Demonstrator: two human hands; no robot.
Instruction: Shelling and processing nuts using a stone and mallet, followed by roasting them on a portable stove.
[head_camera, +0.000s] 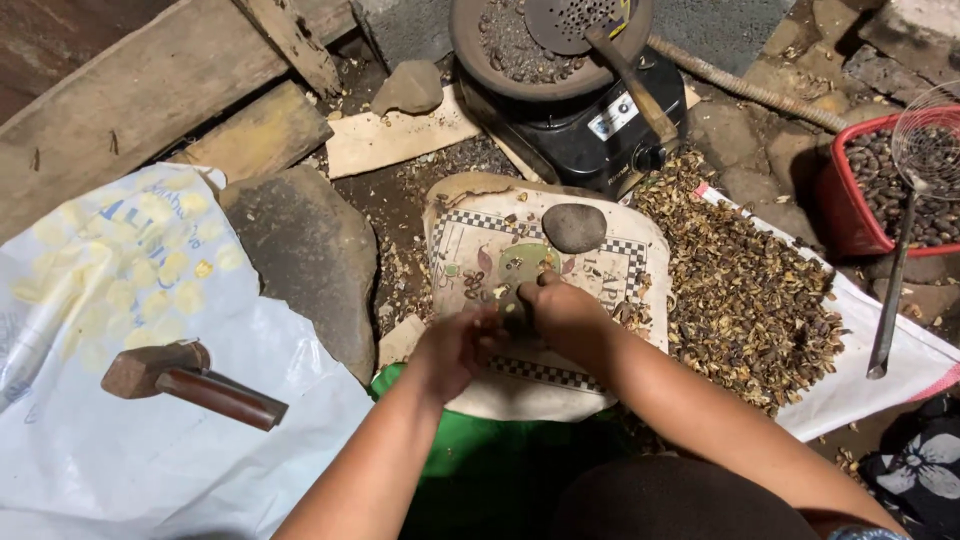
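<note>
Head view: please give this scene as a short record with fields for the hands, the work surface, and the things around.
left hand: closed on something small, too hidden to tell
right hand: fingers on the same small thing, touching the left hand
surface: printed sack under both hands
stone: lies on the sack, beyond the hands
shell pile: on a white sheet, to the right
hammer: on the plastic bag, to the left
red basket: far right, holds dark nuts
stove: behind the sack, pan on top

Warm, dim light falls from above on the middle of the scene, and the corners sink into shadow. The white sack (120, 300) at left glares pale and soft. Both hands (510, 325) blur slightly; straight edges bow near the frame's borders.
</note>
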